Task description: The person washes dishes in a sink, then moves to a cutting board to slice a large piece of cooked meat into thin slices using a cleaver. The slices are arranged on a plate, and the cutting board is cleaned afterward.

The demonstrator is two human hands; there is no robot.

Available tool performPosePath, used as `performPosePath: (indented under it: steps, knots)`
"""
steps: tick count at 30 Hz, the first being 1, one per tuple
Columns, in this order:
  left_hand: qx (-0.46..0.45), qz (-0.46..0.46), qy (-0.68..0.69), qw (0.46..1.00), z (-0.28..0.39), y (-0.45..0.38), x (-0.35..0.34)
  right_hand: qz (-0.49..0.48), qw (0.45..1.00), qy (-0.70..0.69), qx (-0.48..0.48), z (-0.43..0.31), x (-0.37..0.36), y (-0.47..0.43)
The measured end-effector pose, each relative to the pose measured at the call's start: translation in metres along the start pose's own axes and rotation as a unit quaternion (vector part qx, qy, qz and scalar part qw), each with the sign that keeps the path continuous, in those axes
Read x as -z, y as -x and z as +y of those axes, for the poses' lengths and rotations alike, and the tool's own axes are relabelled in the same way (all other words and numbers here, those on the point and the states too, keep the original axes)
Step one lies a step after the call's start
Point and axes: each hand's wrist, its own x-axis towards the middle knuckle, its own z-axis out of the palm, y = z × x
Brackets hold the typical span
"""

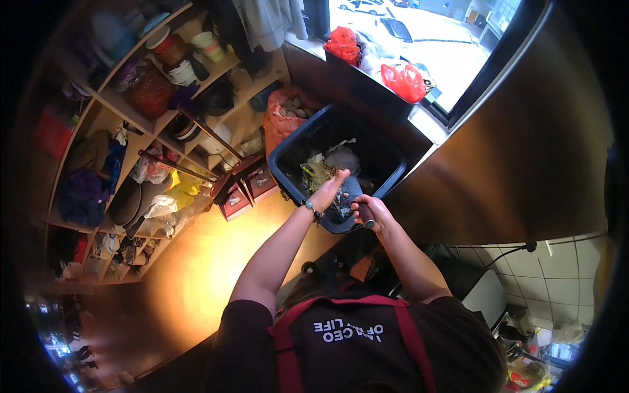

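Note:
My right hand is closed around the dark wooden handle of a cleaver-like knife. The knife's broad blade reaches down over the opening of a large dark plastic bin. Beside the blade, my left hand is held flat with its fingers stretched out and holds nothing that I can see; whether it touches the blade is unclear. Food scraps and a translucent plastic bag lie inside the bin. A beaded bracelet is on my left wrist.
An orange mesh sack of round produce stands against the bin. Wooden shelves filled with household goods rise at the left, with two long-handled dustpans before them. Red plastic bags sit by the window. A brown panel borders the right.

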Motion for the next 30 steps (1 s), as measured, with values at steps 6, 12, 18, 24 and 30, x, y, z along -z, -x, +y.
performPosePath:
  steps: [6,12,18,24,30]
  knots:
    - [0.102,-0.243,-0.094,0.96,0.006,-0.013,-0.015,0.017,0.999,0.008,0.028,-0.018,-0.012,0.006]
    - [-0.009,-0.235,-0.375,0.897,-0.013,-0.065,0.005,0.008,0.996,0.041,0.084,-0.028,-0.018,0.038]
    - [0.216,-0.163,-0.332,0.904,-0.094,-0.133,0.095,-0.011,0.986,0.119,0.112,-0.027,-0.021,0.063]
    - [0.135,0.071,0.416,0.897,-0.016,-0.09,0.067,0.102,0.963,0.14,0.206,-0.011,0.0,0.044]
    - [0.053,0.002,0.498,0.866,0.026,-0.058,0.039,0.022,0.936,0.26,0.236,-0.017,-0.022,0.014]
